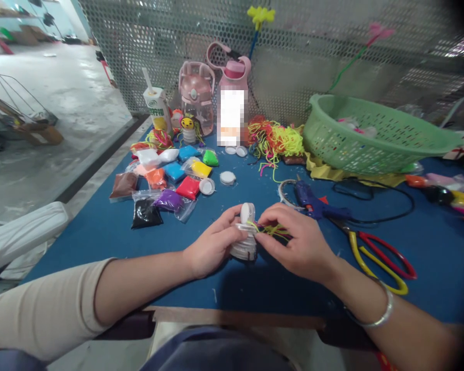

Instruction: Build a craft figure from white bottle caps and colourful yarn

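Observation:
A small figure of stacked white discs (244, 249), topped by an upright round white piece (248, 212), is held above the table. My left hand (216, 242) is closed around its left side, thumb across the front. My right hand (297, 237) pinches a bunch of thin yellow-green and pinkish strings (274, 232) against the figure's right side, between the upright piece and the stack. How the strings are fixed there is hidden by my fingertips. A blue glue gun (313, 201) and scissors with red and yellow handles (382, 257) lie to the right.
Bags of coloured clay (174, 172) cover the left part of the blue table (100, 242). Loose white caps (228, 178) lie beyond my hands. Farther back stand a drink carton (157, 111), pink bottles (196, 98), tangled strings (282, 140) and a green basket (371, 134).

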